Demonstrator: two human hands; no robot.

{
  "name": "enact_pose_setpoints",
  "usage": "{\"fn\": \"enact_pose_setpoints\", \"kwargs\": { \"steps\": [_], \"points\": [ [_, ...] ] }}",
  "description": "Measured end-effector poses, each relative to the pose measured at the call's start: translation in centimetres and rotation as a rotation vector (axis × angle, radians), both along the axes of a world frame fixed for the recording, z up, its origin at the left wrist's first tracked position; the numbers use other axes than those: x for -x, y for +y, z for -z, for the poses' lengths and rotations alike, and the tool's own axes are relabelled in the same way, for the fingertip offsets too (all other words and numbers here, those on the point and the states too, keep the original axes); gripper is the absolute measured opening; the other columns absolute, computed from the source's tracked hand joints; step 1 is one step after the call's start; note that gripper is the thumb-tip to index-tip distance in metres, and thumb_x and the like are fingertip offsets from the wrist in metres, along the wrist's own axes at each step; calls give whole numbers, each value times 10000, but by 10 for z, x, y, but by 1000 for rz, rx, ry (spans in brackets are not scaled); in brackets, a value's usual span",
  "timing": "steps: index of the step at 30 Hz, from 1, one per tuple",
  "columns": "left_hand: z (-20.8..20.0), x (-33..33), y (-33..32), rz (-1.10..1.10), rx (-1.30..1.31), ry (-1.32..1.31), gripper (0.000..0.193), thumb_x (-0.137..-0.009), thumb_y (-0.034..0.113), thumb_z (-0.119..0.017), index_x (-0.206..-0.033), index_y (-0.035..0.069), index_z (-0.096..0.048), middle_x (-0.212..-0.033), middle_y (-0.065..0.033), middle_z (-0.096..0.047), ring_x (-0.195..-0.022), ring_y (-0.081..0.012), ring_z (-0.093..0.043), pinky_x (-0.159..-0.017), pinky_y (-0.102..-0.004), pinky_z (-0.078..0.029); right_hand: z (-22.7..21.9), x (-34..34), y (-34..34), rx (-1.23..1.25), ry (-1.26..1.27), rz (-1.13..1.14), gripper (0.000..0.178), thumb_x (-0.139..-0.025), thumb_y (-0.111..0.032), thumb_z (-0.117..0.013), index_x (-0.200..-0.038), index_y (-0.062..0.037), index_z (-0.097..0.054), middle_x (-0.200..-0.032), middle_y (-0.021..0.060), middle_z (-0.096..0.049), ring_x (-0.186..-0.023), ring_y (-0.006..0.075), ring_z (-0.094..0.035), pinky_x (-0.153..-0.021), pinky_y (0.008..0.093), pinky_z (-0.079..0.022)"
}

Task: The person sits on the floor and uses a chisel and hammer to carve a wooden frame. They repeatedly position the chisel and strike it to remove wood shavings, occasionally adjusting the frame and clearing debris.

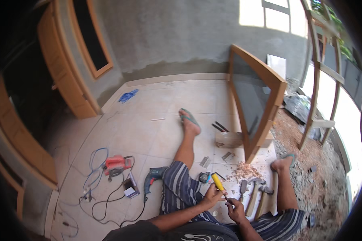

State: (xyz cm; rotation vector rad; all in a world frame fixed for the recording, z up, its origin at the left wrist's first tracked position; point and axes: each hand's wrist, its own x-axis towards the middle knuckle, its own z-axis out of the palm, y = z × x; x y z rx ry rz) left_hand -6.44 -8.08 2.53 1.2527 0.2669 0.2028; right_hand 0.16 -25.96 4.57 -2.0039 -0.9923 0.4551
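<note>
The screwdriver (219, 183) sits in the left hand (211, 195), whose fingers are curled shut around the lower part of its yellow handle; the handle slants up and away from the person, over the lap and just above the tiled floor (149, 132); its dark shaft runs down toward the right hand (234, 209), which lies just beside the left and is closed loosely about the tip end; whether those fingers truly pinch the shaft or something small at its tip is too fine to tell. The shaft is mostly hidden between the two hands; the handle is bright yellow with a black band at the top. Both forearms come in from the lower edge; the person sits on the floor in striped shorts, legs spread. Just right of the hands lie two hammers (258, 197) with wooden handles and a chisel (243, 186); beyond them is a heap of wood shavings (242, 170) at the foot of a wooden window frame (255, 104) that stands on edge. A tape measure (204, 177) lies just left of the screwdriver; a blue-green drill (152, 178) and a red power tool (116, 164) lie farther left among cables.
</note>
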Motion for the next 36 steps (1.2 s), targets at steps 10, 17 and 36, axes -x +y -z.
{"fn": "enact_pose_setpoints", "kwargs": {
  "steps": [10, 17, 36],
  "points": [
    [-29, -133, -83, 423, 83, 119, 375, -1016, 122, -642, -1324, 48, -441, -1114, -112, -613, -1071, -224, -642, -892, -398, -563, -36, 18, -125, 172, -485, 497, 204, -903, -286, -698, -940, -85, -701, -1076, 120, -698, -1109, 299, -644, -992, 530, -395],
    [-61, -190, -167, 667, 96, 140, 349, -1005, 125, -653, -1291, 66, -464, -1101, -105, -622, -1051, -230, -642, -886, -409, -556, -91, 44, -249, 419, -148, 1334, 920, -847, -520, -794, -1541, -37, -431, -1509, 276, -428, -1346, 479, -456, -1061, 608, -456],
    [-95, -217, -166, 735, 141, 118, 278, -974, 132, -683, -1203, 115, -526, -1065, -86, -645, -995, -247, -642, -867, -438, -538, -109, -67, -260, 906, 11, 906, 731, -635, -658, -850, -1079, -79, -815, -1095, 154, -780, -1006, 383, -751, -825, 607, -584]
  ]
}}
